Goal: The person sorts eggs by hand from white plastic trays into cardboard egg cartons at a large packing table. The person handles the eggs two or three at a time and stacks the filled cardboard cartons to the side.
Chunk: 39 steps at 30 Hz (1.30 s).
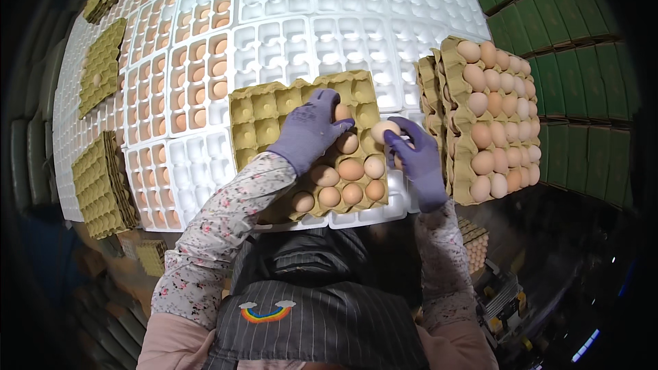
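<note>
A yellow-brown pulp egg tray (266, 111) lies in front of me, with several eggs in its near and right cups and bare cups at the left. My left hand (308, 130), in a purple glove, reaches over the tray, its thumb and fingers closed around an egg (341, 112). Below its thumb another egg (347, 143) sits in the tray. At the tray's right edge my right hand (418, 161), gloved alike, grips a pale egg (386, 132) between thumb and fingers. Part of a further egg shows under that hand; I cannot tell if it is held.
White moulded trays (274, 44) cover the table, those at the left partly filled with eggs (199, 79). A stack of full pulp trays (449, 116) stands at the right. Stacked pulp trays (103, 178) sit at the left. Green boxes (569, 89) line the far right.
</note>
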Available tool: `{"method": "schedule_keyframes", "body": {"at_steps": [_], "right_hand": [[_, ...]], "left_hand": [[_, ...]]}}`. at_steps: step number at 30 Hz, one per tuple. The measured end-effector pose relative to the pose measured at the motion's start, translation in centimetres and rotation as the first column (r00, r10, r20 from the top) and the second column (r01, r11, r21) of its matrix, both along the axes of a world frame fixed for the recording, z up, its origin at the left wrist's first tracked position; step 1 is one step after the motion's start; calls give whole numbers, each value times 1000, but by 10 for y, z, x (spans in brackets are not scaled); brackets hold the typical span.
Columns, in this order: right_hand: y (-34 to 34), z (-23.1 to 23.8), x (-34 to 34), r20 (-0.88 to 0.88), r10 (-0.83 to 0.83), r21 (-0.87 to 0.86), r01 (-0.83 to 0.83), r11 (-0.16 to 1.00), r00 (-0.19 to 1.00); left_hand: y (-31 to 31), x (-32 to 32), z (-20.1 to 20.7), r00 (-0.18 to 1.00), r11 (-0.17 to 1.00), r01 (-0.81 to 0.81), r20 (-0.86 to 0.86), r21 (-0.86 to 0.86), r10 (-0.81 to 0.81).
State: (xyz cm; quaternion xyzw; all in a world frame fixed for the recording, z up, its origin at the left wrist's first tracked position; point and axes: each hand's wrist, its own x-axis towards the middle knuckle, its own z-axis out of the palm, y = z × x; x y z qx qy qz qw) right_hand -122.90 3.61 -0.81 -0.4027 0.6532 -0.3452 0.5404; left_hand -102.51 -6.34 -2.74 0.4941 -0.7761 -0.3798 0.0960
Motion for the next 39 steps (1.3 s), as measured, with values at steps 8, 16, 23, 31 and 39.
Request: {"method": "schedule_keyframes", "body": {"at_steps": [8,16,23,31,39], "right_hand": [[-21,-19,26,-745,296,-106,-545,832,598],[-24,-13,44,-836,196,-141,-547,825,512],[-55,19,145,-653,230,-330,-545,771,722],[-143,-26,290,-931,323,118,-694,711,172],[-93,-47,317,-771,447,96,-611,786,454]], "left_hand": [[72,51,15,924,928,299,312,-222,-223],[90,68,9,965,933,185,237,-309,-113],[70,240,31,721,861,-419,470,-289,509],[14,290,-17,806,912,-297,438,-283,398],[24,286,-40,956,955,-291,-45,-51,289]]}}
